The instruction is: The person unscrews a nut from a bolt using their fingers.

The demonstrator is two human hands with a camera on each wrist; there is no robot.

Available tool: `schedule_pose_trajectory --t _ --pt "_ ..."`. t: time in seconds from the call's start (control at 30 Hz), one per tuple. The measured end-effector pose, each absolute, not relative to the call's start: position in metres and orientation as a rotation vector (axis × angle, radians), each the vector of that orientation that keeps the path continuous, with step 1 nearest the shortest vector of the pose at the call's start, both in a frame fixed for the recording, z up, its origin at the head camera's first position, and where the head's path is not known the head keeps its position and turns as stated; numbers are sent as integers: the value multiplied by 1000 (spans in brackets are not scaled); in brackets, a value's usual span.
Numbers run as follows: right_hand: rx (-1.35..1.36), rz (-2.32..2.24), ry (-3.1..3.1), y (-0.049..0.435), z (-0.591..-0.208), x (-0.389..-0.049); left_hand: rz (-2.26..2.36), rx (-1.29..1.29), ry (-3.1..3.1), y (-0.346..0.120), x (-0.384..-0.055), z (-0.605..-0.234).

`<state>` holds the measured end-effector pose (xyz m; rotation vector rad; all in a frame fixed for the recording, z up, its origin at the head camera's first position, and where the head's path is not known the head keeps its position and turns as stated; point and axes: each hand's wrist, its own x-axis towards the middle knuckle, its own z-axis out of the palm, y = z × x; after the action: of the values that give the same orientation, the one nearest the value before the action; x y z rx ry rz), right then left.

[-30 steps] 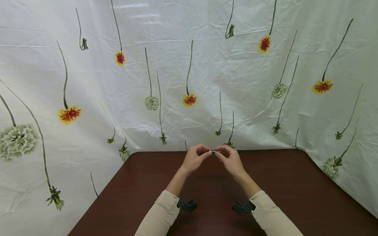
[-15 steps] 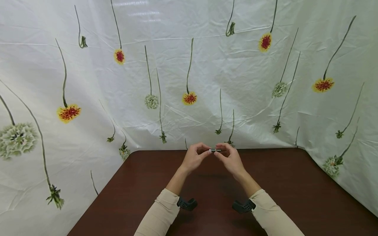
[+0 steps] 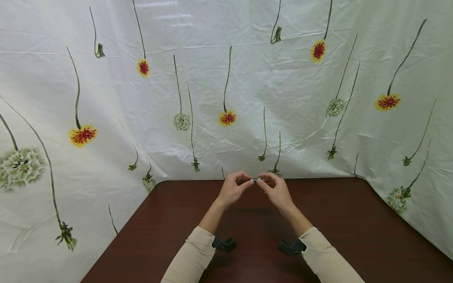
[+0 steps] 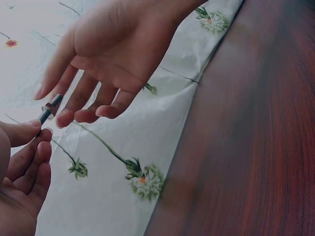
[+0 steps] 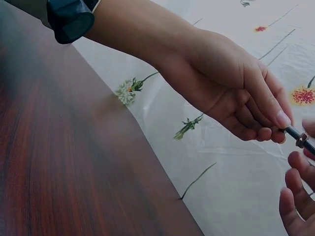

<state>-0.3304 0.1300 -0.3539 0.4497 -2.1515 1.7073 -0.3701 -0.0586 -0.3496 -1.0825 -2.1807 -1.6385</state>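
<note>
A grey threaded bolt (image 4: pixel 43 116) is held level above the far end of the table. My left hand (image 3: pixel 229 191) pinches one end of it between thumb and forefinger. A brownish nut (image 5: pixel 301 141) sits partway along the thread. My right hand (image 3: pixel 277 192) is around the bolt's other end. In the left wrist view the right hand's fingers (image 4: pixel 78 109) are loosely extended beside the nut, with the thumb a little apart from it. The bolt's end at the left fingertips is hidden.
The dark red-brown table (image 3: pixel 339 220) lies below both hands. A white cloth (image 3: pixel 212 35) printed with flowers hangs behind and at the sides. Each forearm wears a black band (image 3: pixel 223 245) over a beige sleeve (image 3: pixel 191 255).
The right hand's fingers have shifted slightly around the bolt, first apart and then closer to it. The left hand keeps its pinch in nearly the same place.
</note>
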Motion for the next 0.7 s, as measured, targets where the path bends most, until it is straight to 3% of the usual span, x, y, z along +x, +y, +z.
schedule_pose_trajectory --t 0.4,0.7 --pt "484 1726 -2135 131 -355 -333 -1653 -1068 -2171 -58 -371 -350" --pt "463 1709 -2107 137 -380 -363 -1628 -1048 -2183 -58 -371 -350"
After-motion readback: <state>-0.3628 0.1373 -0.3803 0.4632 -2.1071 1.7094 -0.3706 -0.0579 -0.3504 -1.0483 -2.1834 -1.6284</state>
